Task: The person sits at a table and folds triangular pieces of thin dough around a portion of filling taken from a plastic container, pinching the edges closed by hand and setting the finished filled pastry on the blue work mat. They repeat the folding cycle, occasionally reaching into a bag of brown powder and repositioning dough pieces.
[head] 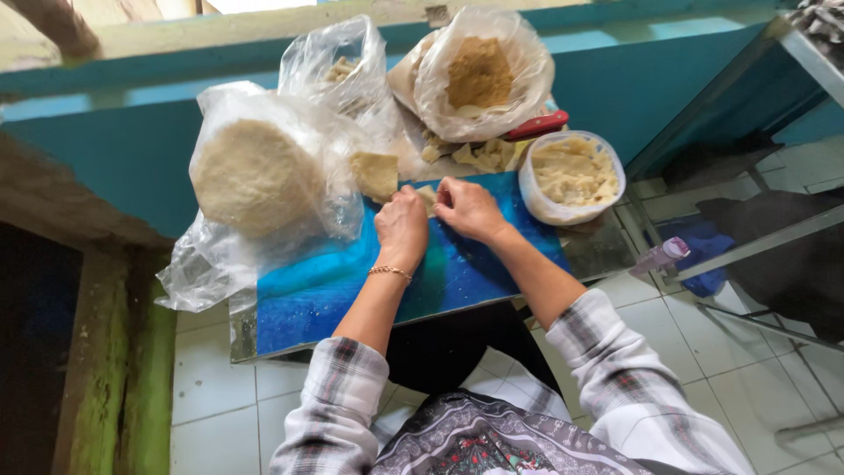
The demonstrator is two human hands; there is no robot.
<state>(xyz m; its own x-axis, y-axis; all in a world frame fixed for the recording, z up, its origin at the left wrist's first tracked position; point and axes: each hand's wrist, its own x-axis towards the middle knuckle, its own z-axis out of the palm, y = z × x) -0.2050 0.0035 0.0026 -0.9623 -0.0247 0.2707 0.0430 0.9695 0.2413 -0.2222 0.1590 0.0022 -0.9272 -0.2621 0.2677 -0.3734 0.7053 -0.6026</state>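
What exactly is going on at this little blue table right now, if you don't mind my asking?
A person seated at a blue board works a small pale piece of dough between the left hand and right hand. A clear bag with a round stack of pale sheets lies to the left, a bag of brown filling stands behind, and a plastic tub of folded pieces sits to the right.

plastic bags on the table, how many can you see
3: a large bag of pale dough at left, a clear bag at back centre, and an open bag of brown filling at back right. Others may be hidden behind them.
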